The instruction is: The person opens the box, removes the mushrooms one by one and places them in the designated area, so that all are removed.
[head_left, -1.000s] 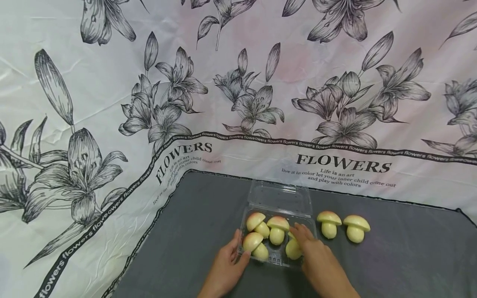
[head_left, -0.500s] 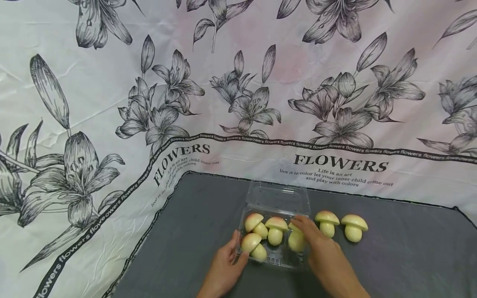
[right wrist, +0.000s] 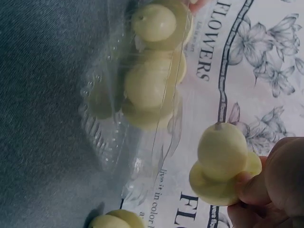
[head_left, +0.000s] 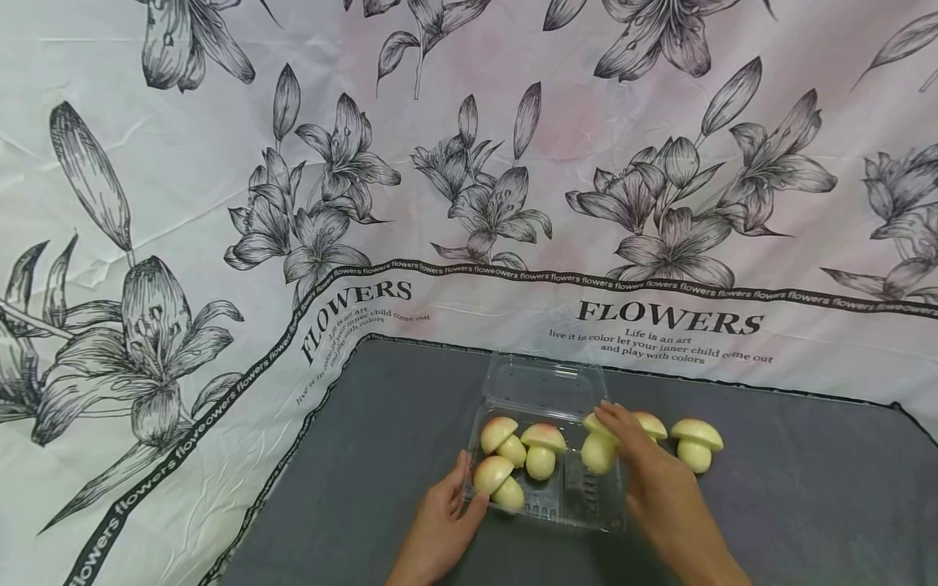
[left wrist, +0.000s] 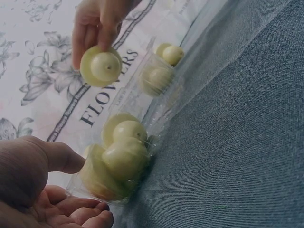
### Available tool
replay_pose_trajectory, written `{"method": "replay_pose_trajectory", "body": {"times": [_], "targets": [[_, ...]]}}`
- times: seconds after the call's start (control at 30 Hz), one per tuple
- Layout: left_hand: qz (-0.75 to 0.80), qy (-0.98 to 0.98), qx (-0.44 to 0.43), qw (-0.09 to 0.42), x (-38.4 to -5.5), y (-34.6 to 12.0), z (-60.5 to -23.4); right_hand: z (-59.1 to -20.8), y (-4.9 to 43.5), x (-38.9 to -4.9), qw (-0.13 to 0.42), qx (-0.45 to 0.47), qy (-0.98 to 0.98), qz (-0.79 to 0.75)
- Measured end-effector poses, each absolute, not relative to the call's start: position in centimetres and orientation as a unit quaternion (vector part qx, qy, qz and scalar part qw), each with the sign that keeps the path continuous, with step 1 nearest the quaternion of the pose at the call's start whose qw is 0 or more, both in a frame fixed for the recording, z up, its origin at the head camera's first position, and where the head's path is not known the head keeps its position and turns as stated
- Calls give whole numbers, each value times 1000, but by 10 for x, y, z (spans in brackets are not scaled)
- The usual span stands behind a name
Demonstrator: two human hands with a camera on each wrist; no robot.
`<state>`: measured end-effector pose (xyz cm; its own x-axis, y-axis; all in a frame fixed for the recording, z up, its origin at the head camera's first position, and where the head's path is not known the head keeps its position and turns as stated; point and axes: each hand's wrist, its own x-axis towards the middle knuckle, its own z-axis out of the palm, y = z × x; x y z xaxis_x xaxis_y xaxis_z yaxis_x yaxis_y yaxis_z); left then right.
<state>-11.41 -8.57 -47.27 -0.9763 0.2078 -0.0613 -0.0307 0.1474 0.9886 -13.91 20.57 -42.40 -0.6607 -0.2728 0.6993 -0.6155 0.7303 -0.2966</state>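
A clear plastic clamshell box [head_left: 542, 510] lies on the grey tabletop with its lid raised at the back. In its left part sit three pale yellow mushroom-shaped pieces [head_left: 542, 452] with reddish-tinged caps. My left hand [head_left: 443, 517] grips the box's left wall, the thumb at the rim and the fingers outside. With thumb and fingers my right hand [head_left: 659, 488] pinches a fourth mushroom-shaped piece [right wrist: 221, 147] by its cap, over the box's right side. Its round stem points toward my body, as the left wrist view shows from below.
Two more mushroom-shaped pieces stand right of the box: one [head_left: 650, 425] partly hidden behind my right hand, the other [head_left: 696, 445] farther right. The box's transparent lid [head_left: 542, 384] reaches back toward the flower-printed cloth [head_left: 484, 317] behind the table.
My right hand has lifted the pinched mushroom-shaped piece from the box's front right, moving it back and to the right. My left hand keeps its grip on the box.
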Motion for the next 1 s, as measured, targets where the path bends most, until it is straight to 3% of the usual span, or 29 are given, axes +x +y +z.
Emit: {"method": "replay_pose_trajectory", "body": {"times": [0.13,1.0], "targets": [[649,753,59,89,-114,-85,-471,-424,212,-142,348,252,-859,280],[651,751,62,87,-115,-84,-473,-422,273,-143,372,185,-856,306]]}}
